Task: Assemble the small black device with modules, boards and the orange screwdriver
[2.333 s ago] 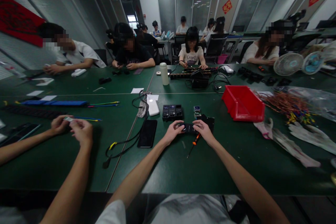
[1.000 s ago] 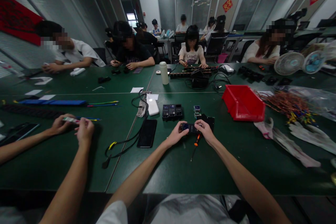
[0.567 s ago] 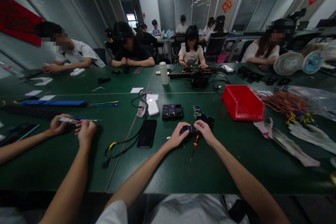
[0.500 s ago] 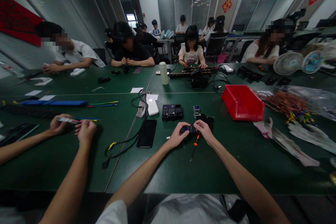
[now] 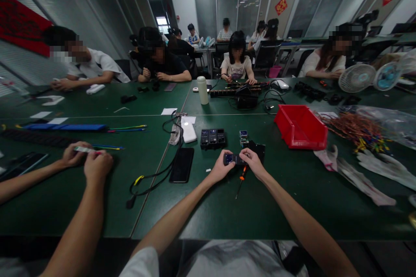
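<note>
A white scrap (image 5: 208,170) now shows beside the left hand (image 5: 221,168), which, farther right than before, grips the device (image 5: 238,159) over the table (image 5: 201,214). The screwdriver (image 5: 242,175) has shifted slightly; the right hand (image 5: 253,162) pinches the device's right end, whose markings are unreadably small.

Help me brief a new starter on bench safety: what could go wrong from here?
The screwdriver lies close to the right hand; it could jab a finger. The black device held between the left hand and right hand might slip. The tiny white scrap could get lost.
</note>
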